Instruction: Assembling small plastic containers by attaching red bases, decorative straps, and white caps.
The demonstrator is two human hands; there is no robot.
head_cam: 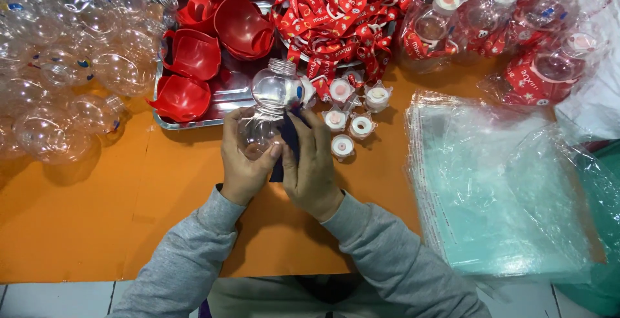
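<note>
Both hands grip one clear bottle (268, 108) over the middle of the orange desk (97, 215). The left hand (244, 160) is closed around its lower bulb; the right hand (311, 163) presses a dark cloth (289, 138) against its side, fingers wrapped on both. The bottle's threaded neck points toward the far edge. Just right of it lie small clear caps (352, 111) with pink centres. Beyond, a steel tray (223, 95) holds red cups (194, 53), and red straps (342, 14) heap beside them. Clear bottles pile at the far left corner (58, 66). A stack of plastic bags (497, 189) lies along the right edge
</note>
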